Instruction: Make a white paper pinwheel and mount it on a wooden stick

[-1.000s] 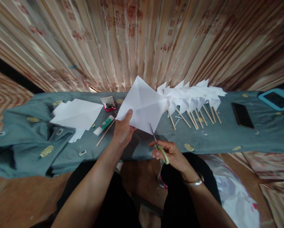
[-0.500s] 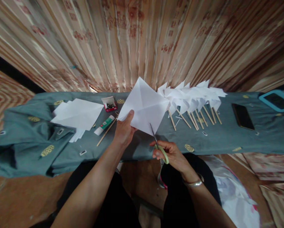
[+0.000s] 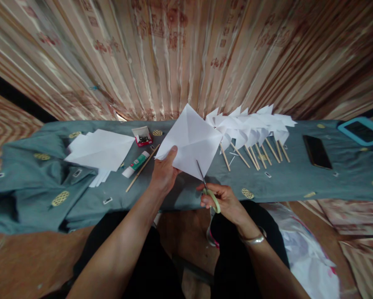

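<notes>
My left hand [image 3: 165, 172] grips a white paper square [image 3: 189, 139] by its left edge, thumb on top and fingers underneath. The square is held corner-up over the table and shows crossing fold lines. In my right hand [image 3: 225, 201] is a pair of scissors [image 3: 211, 198] with pale green handles. The blades reach over the paper's lower corner, pointing toward its middle. Several white paper pinwheels [image 3: 251, 126] on wooden sticks lie in a row to the right. A stack of white paper sheets [image 3: 103, 151] rests at the left.
A glue tube [image 3: 136, 164] and a wooden stick [image 3: 142, 169] lie left of my hands, near an open red box [image 3: 142, 137] of small dark pieces. A phone [image 3: 317, 151] and a blue-framed tablet [image 3: 362, 131] are at the right on the green tablecloth [image 3: 180, 199]. Behind hangs a curtain [image 3: 174, 62].
The paper and my left hand have shifted very slightly right and down. Both hands keep the same grips, and the scissors stay at the lower corner.
</notes>
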{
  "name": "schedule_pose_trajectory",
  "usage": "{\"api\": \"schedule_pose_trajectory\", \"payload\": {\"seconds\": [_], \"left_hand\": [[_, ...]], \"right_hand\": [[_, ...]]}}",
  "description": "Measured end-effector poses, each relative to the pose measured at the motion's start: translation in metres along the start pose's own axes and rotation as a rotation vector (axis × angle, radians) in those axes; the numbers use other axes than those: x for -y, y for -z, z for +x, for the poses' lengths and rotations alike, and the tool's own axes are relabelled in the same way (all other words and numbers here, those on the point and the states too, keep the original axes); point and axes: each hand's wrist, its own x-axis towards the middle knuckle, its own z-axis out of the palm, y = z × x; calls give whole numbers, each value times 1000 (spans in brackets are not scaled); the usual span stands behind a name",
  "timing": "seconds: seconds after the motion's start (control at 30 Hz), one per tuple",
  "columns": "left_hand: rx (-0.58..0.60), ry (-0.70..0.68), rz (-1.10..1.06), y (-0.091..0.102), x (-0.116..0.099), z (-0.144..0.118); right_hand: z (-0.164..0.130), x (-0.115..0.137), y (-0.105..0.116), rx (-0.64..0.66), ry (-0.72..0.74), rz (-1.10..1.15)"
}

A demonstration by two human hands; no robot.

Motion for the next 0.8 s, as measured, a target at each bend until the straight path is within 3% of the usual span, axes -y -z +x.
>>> {"api": "schedule_pose_trajectory", "payload": {"seconds": [0.8], "left_hand": [[33,66,52,1,8,-7]], "right_hand": [[2,1,0,-52,15,-23]]}}
